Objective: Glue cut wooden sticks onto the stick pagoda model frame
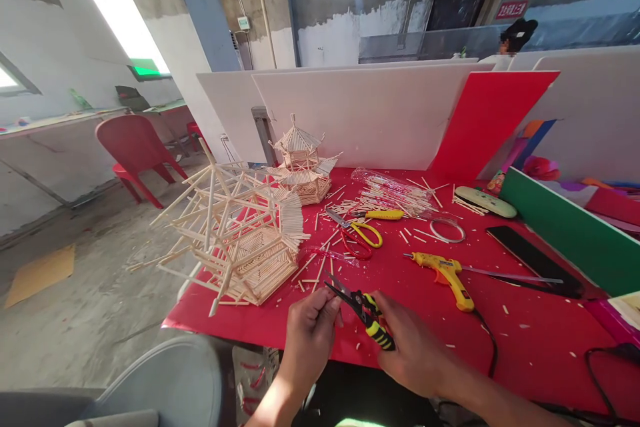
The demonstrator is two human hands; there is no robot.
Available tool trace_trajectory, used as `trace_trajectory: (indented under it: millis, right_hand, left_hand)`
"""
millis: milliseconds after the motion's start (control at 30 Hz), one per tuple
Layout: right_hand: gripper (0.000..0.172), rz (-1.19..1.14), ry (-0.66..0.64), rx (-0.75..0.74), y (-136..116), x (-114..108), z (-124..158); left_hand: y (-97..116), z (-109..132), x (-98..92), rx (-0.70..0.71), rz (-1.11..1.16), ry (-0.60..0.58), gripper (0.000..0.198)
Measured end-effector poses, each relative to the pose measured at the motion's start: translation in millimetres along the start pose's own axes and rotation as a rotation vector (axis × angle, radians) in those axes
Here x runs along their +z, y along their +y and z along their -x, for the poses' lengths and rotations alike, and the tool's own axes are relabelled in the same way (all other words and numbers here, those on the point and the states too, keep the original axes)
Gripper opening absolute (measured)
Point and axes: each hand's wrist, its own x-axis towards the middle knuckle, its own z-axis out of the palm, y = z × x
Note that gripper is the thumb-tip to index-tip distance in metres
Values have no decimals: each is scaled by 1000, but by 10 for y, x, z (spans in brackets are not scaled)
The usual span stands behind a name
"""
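Lower centre of frame: I have the right hand (406, 340) gripping yellow-black snips (361, 307), blades parted at the left hand (311, 324), pinched narrow, any held piece hard to make out. Right of centre, red surface (390, 287): clear plastic bag (367, 177), wooden sticks (395, 196) inside.

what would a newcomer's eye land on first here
Probably the large stick framework at the left of the red table, with a smaller tiered pagoda behind it. Next, perhaps the black-and-yellow snips in the right hand, their blades beside the left hand.
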Motion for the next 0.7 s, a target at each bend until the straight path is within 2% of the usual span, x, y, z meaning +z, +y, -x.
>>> trace_trajectory:
  millis: [67,233,267,333,400,467,500,633,700]
  right_hand:
    - [66,13,-17,-19,68,-8,21]
    - [74,70,6,-68,137,-103,13]
    - [73,52,-4,-70,129,-103,2]
    - [61,-9,-26,-39,116,-68,-32]
    - [47,-40,9,56,130,-9,-83]
    - [45,-29,83,163,172,25,-143]
    - [49,-25,105,205,194,20,-172]
    - [60,-97,8,275,201,-110,-223]
    - [60,-103,-26,241,147,-165,-204]
  left_hand:
    - [-3,-33,-23,-105,137,-89,40]
    - [131,-140,-149,-417,542,-431,28]
    - [155,-153,-158,-439,563,-450,27]
    - [172,-165,-146,-421,546,-410,27]
    - [148,-160,-104,-322,449,-275,30]
    - [99,-147,-65,-195,315,-107,31]
    - [73,-141,-53,-152,264,-71,32]
    - [-7,-138,-64,-85,227,-77,33]
    - [-31,-152,-72,-86,241,-57,34]
